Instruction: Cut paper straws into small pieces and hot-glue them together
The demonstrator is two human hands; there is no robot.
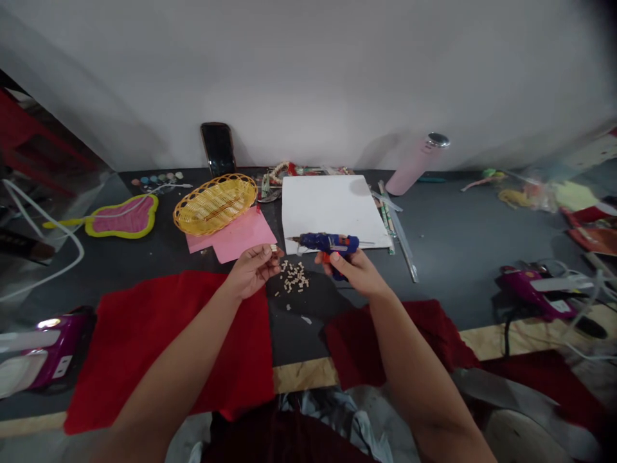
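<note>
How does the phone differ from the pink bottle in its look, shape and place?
The phone is black with a dark screen, while the bottle is pale pink with a shiny silver top. The phone is a flat slab; the bottle is a rounded cylinder. The phone is behind the yellow basket, on the left, whereas the bottle is to the right of the white sheet. Both are upright near the wall.

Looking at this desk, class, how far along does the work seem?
Done: loose pale pieces are set out near a white sheet. In hand: the right hand grips a blue glue gun; the left hand pinches a small piece. Left: probably the loose pieces, lying unattached; any finished work is unclear.
</note>
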